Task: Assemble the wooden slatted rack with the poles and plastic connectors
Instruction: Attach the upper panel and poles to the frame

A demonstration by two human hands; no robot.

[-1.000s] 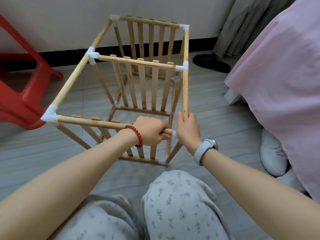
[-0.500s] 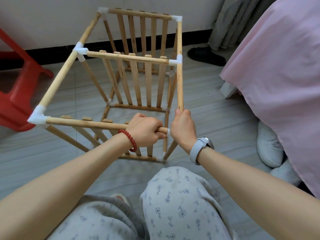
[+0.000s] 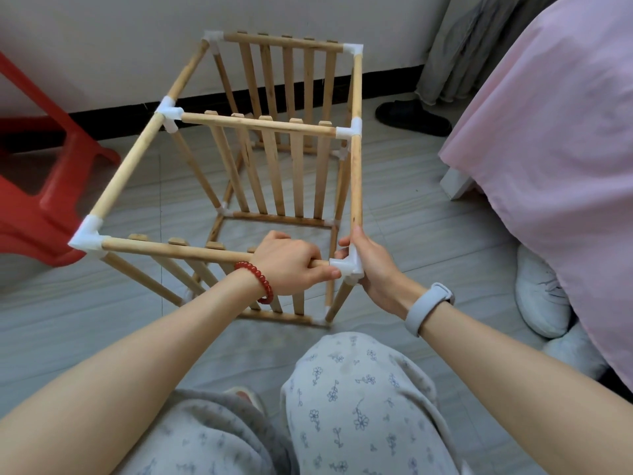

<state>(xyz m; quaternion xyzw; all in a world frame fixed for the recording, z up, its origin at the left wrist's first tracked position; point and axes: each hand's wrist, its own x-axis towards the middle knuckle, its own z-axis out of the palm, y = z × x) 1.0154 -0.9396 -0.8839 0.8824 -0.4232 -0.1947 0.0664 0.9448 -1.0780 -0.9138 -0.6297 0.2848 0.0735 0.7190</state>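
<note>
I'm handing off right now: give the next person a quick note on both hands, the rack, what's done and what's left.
Left hand: grip on the near top pole, beside the corner.
Right hand: grip round the near-right white connector.
Rack: upright on the floor, three slatted panels joined, every visible corner has a connector.
Left: seat this last corner fully, then check the other joints.

Matt pale wood rack (image 3: 274, 173), white smooth plastic connectors (image 3: 87, 238), glossy red stool (image 3: 41, 207) probably plastic, pink cloth bedcover (image 3: 555, 138)
</note>
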